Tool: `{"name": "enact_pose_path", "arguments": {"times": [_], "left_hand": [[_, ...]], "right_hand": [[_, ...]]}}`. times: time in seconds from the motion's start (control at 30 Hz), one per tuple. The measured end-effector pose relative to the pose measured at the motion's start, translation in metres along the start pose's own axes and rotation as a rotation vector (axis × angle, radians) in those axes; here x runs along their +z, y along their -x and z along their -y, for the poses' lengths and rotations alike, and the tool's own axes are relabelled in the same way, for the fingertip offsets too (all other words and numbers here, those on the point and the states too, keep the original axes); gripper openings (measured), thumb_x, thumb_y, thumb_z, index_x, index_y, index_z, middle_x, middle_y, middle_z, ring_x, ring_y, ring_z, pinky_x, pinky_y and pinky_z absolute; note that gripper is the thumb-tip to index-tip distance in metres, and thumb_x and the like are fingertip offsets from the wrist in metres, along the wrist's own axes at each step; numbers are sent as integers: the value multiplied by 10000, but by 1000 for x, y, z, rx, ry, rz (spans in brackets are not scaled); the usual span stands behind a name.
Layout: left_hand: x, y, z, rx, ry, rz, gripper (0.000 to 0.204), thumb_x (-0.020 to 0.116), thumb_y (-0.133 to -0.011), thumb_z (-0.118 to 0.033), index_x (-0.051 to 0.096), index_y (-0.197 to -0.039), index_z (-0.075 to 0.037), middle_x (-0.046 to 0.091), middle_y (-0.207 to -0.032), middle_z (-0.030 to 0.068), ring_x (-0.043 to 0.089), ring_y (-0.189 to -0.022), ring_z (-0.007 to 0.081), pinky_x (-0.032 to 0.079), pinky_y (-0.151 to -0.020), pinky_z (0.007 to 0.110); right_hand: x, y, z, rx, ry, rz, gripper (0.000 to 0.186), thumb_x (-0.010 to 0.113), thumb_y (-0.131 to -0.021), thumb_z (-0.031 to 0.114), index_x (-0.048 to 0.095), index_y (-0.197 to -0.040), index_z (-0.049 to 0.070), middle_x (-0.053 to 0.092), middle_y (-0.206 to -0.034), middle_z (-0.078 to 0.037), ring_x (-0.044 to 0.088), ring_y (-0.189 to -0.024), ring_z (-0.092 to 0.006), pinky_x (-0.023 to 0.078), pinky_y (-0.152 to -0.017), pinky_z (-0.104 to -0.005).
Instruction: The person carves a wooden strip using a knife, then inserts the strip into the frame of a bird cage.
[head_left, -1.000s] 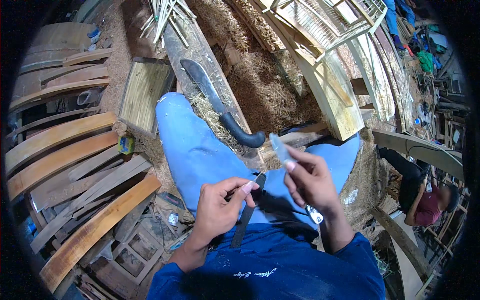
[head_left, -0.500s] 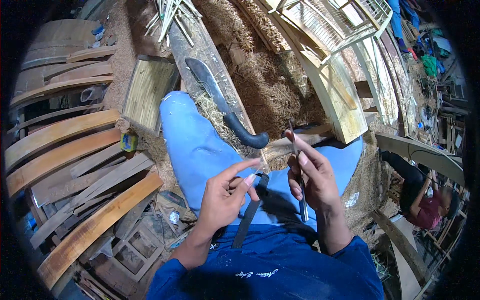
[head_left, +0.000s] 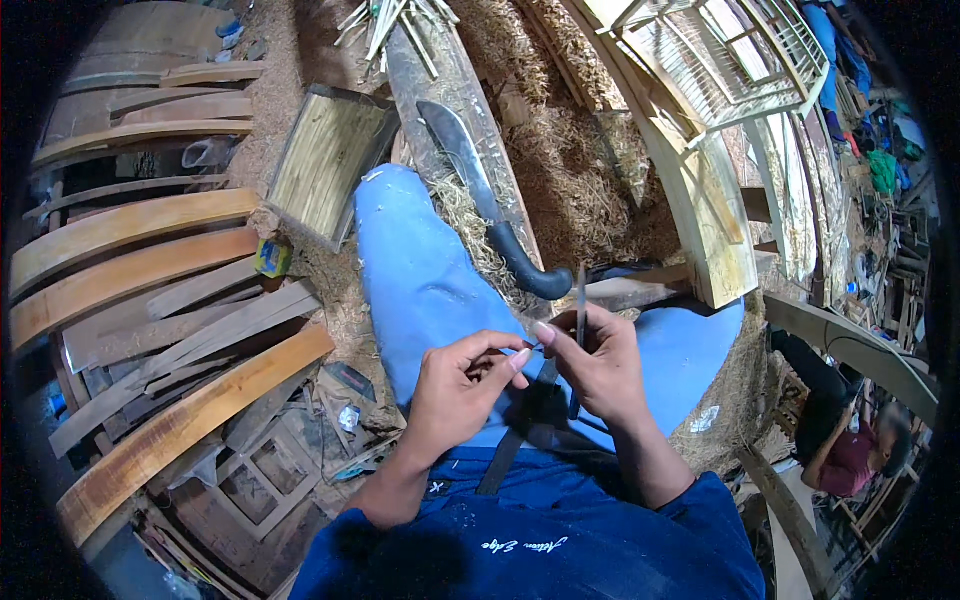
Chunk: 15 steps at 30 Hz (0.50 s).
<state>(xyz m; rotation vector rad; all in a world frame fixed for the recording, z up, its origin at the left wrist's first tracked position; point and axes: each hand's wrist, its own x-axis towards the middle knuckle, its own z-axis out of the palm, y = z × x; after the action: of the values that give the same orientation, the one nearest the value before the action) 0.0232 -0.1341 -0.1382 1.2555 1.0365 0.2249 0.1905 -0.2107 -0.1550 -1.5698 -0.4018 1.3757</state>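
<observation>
Within right hand (head_left: 605,375), slim knife (head_left: 582,308), left hand (head_left: 455,390) beside

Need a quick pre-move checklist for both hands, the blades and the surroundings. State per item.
1. Small knife in the right hand: ok, held upright in the picture, tip toward the top edge.
2. Blade clear of the left hand: ok, no contact visible.
3. Left hand's pinch secure: cannot tell; anything between thumb and forefinger is too thin to make out.
4. Large knife out of the way: not ok, it lies on the plank with its handle end close to the small knife's tip.
5. Co-worker apart from both hands: ok, off at the right.
</observation>
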Motion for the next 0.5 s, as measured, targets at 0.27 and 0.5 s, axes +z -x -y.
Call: {"name": "enact_pose_path", "arguments": {"times": [0.27,0.5], "left_hand": [[-38,19,13,-183,16,63,227,591,-1029,-151,684,-1154,14,697,-798,70,500,-559,31,402,-511,195],[-58,32,37,-136,159,-304,286,563,-1036,-133,589,-1280,13,682,-782,92,491,-490,38,374,-441,192]], "right_hand": [[19,-33,-3,4,-9,30,280,747,-936,261,645,-826,25,568,-676,40,460,-625,-33,364,-543,-244],[47,-52,-17,-127,220,318,265,625,-987,127,612,-1212,-14,650,-882,-145,618,-824,-182,495,-738,-339]]}}
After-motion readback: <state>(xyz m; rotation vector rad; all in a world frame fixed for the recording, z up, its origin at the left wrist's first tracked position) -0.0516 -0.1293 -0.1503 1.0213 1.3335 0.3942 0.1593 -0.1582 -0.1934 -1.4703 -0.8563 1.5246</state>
